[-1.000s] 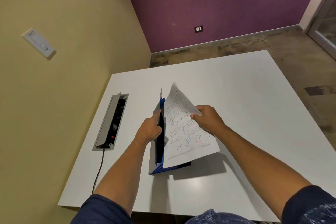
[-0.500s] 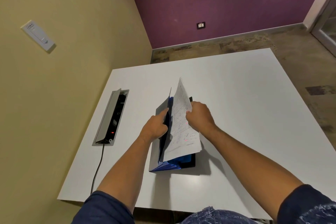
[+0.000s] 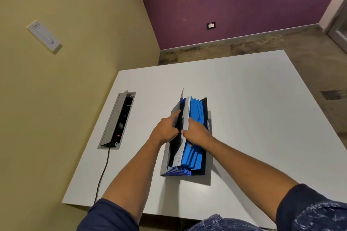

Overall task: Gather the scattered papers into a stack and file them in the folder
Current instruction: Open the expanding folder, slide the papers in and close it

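Head view: blue accordion folder (image 3: pixel 195 137) lies open on the white table (image 3: pixel 262 108); left hand (image 3: pixel 165 130) pinches its grey front wall; right hand (image 3: pixel 197 133) apparently grips the paper stack (image 3: pixel 185 118) seated in a pocket; sheets light, floppy, best held by their edges.

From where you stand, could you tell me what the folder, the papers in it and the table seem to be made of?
The folder looks like thin plastic: matte grey cover, bright blue accordion dividers folded in crisp pleats. The papers look like ordinary white sheets, showing as a thin stacked edge in the leftmost pocket. The table has a smooth white top with a soft sheen, probably laminate; its core cannot be seen.
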### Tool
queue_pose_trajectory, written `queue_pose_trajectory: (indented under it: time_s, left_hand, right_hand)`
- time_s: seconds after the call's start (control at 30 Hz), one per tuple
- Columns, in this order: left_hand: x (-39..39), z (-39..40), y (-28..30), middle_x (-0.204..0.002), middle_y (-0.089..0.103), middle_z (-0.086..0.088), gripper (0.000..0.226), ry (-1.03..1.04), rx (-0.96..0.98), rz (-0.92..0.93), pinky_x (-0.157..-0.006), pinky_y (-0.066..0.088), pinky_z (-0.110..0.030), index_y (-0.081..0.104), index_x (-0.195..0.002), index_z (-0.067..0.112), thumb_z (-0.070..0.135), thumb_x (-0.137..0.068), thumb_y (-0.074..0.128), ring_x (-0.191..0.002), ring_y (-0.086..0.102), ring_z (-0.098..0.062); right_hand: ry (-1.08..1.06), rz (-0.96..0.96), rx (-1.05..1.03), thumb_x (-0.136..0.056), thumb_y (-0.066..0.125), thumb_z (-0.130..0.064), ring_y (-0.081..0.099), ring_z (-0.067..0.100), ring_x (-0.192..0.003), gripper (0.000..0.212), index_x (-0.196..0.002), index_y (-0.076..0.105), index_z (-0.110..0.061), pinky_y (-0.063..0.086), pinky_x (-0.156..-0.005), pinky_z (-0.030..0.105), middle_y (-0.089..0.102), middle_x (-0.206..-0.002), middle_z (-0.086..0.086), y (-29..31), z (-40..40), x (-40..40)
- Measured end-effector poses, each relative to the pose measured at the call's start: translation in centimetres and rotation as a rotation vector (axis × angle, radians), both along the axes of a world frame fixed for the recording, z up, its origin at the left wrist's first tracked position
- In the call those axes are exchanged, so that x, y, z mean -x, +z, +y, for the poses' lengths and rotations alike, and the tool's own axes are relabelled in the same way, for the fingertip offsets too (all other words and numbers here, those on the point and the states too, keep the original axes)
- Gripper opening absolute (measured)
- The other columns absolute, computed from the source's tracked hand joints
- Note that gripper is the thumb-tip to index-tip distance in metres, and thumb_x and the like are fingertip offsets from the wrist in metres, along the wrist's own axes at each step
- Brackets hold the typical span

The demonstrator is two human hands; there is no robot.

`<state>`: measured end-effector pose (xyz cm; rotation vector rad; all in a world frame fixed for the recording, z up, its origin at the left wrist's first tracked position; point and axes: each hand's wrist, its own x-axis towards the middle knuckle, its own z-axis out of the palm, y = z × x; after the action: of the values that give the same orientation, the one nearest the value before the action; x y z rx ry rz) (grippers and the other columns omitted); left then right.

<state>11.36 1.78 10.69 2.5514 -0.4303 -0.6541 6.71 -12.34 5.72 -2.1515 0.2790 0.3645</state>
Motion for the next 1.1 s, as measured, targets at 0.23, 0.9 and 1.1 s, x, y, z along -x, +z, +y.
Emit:
queue_pose_trajectory:
  time_s: [0.23,0.9,1.1]
  left_hand:
    - [0.7,-0.5,-0.7,-0.148,0.054,-0.014,0.079,-0.005,0.031,0.004,-0.097,0.056,-0.046,0.024,-0.162,0.025,0.000,-0.094,0.054,-0.126,0.060,-0.036]
    - [6.6,-8.7,-6.7,-0.114,0.066,-0.008,0.083,-0.266,-0.245,0.066,-0.091,0.062,-0.039,0.014,-0.161,0.035,0.017,-0.096,0.061,-0.091,0.069,-0.024]
    - [7.9,-10.2,-9.2,-0.145,0.051,-0.016,0.079,-0.421,-0.287,0.143,-0.107,0.049,-0.051,0.024,-0.159,0.024,0.017,-0.090,0.061,-0.129,0.055,-0.039]
  right_hand:
    - [-0.063,-0.173,0.241,-0.102,0.058,-0.038,0.065,0.026,-0.109,0.038,-0.131,0.063,-0.013,0.055,-0.088,0.036,0.064,-0.115,0.007,-2.4,-2.4,1.5]
    - [-0.596,0.033,-0.029,-0.098,0.065,-0.009,0.072,0.020,-0.074,0.011,-0.100,0.073,-0.016,0.065,-0.072,0.042,0.073,-0.094,0.004,-10.0,-11.0,9.1]
    - [-0.607,0.024,0.012,-0.095,0.066,-0.008,0.072,0.022,-0.076,0.018,-0.095,0.073,-0.024,0.064,-0.071,0.044,0.072,-0.091,0.000,-10.9,-12.4,9.5]
